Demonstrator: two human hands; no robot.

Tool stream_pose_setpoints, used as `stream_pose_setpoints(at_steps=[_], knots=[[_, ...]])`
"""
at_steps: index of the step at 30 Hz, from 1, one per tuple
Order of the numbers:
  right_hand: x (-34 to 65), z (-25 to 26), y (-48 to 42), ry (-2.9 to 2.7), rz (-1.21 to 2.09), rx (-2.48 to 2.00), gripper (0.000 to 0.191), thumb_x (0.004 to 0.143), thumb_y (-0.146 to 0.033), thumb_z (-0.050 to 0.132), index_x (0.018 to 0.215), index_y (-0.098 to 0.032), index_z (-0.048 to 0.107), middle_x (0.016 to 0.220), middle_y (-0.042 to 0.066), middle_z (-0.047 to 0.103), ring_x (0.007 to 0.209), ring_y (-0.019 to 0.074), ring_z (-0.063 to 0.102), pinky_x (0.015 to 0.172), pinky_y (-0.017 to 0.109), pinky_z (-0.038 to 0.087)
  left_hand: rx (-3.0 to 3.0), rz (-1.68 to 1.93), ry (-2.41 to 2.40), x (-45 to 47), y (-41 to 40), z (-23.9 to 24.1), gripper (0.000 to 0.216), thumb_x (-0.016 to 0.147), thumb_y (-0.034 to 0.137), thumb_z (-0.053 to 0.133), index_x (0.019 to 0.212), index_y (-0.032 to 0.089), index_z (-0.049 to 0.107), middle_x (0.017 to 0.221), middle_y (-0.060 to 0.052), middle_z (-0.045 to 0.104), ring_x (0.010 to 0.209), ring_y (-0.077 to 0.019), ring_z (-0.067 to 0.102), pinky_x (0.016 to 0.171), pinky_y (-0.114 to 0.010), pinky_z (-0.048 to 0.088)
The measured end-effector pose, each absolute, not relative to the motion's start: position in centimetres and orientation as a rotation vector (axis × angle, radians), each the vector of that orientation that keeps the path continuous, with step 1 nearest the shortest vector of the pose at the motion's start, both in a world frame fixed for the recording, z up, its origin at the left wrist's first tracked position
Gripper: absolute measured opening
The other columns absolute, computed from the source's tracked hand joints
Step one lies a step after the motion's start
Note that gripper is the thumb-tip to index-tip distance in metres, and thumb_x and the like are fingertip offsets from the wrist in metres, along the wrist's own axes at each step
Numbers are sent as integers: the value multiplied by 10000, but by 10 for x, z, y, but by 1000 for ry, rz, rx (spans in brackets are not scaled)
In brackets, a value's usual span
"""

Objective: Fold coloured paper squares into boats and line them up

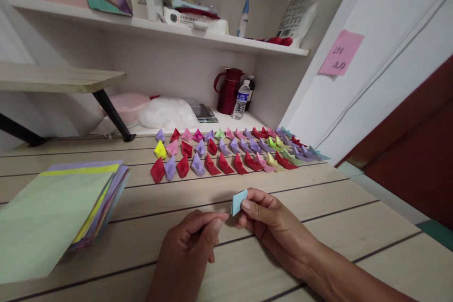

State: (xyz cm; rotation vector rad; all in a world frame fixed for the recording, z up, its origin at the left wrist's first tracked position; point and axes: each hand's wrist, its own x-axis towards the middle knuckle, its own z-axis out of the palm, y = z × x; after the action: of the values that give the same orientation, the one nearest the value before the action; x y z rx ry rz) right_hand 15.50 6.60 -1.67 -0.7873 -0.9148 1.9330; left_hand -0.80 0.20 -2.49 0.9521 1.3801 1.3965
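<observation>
My right hand (264, 219) pinches a small folded light blue paper piece (238, 201) between thumb and fingers, just above the wooden table (318, 207). My left hand (193, 240) is beside it, fingers curled in a pinch, thumb tip close to the blue paper; I cannot make out whether it touches it. Beyond the hands lie three rows of several folded paper boats (226, 153) in red, purple, pink, yellow and green. A stack of coloured paper sheets (60, 207), light green on top, lies at the left.
Behind the table is a white shelf (230, 120) with a dark red jug (228, 89), a water bottle (241, 100), a white bag (166, 113) and a pink container (127, 104). A pink sticky note (340, 52) hangs on the right wall. A wooden board (53, 78) juts in at left.
</observation>
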Motion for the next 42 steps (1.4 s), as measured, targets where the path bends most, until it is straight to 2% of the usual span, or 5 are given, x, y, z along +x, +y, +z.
stream_pose_setpoints(at_steps=[14, 20, 26, 31, 42], knots=[[153, -18, 62, -1093, 1844, -870, 189, 750, -291, 818, 798, -165, 686, 728, -3, 680, 636, 90, 597, 663, 203, 459, 999, 1301, 1380, -6, 2, -20, 246, 721, 431, 680, 767, 204, 765, 532, 52, 501, 465, -72, 419, 482, -206, 341], [155, -16, 60, -1685, 1379, -820, 117, 901, -308, 658, 902, -213, 726, 855, 12, 600, 713, 128, 601, 673, 252, 477, 978, 1139, 1354, -13, 3, -16, 491, 746, 600, 612, 504, 179, 542, 417, 62, 395, 412, -55, 292, 445, -206, 223], [159, -13, 57, -2000, 946, -720, 172, 950, -199, 577, 1019, -264, 721, 900, 32, 655, 853, 163, 613, 756, 272, 479, 961, 1044, 1384, -17, 6, -13, 547, 683, 696, 631, 510, 197, 491, 385, 66, 377, 358, -57, 282, 424, -221, 200], [157, -11, 56, -2008, 934, -706, 182, 942, -185, 591, 1043, -276, 713, 944, 30, 670, 907, 161, 619, 815, 272, 479, 983, 1040, 1368, -19, 8, -15, 555, 711, 680, 625, 478, 196, 484, 385, 59, 399, 359, -53, 295, 428, -220, 210], [155, -11, 55, -1854, 1114, -746, 154, 861, -266, 701, 1013, -255, 722, 919, 40, 623, 848, 177, 588, 759, 284, 478, 888, 1157, 1313, -25, 12, -28, 533, 618, 698, 722, 575, 183, 591, 363, 89, 373, 347, -41, 269, 429, -216, 185]])
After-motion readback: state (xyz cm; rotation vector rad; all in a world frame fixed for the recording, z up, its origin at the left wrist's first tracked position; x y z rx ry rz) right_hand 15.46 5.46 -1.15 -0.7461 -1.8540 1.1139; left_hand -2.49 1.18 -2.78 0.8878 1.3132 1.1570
